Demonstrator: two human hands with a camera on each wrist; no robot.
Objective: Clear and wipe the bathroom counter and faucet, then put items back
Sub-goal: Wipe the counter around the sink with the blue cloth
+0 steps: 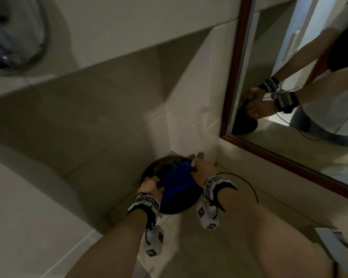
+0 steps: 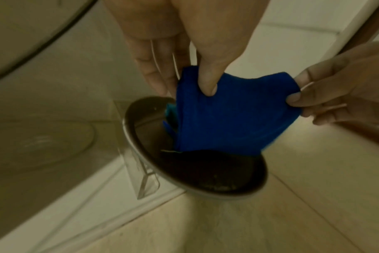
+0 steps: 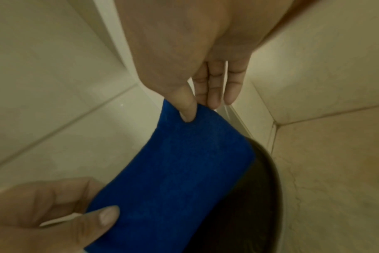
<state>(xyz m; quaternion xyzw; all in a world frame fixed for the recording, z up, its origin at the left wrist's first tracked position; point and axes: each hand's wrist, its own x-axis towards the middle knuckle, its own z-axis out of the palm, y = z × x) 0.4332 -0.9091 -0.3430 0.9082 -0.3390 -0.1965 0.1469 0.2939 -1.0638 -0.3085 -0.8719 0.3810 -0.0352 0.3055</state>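
While both hands work over a dark round bowl in the tiled corner of the bench, a blue cloth is stretched betw. them: left hand pinches one end w/ thumb & fingers, right hand pinches the other. Cloth's lower edge dips inside the bowl. Wood-framed mirror at right reflects both grips.

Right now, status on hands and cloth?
Left hand and right hand each pinch the blue cloth. Cloth held over dark bowl in counter corner. Nothing in the way.
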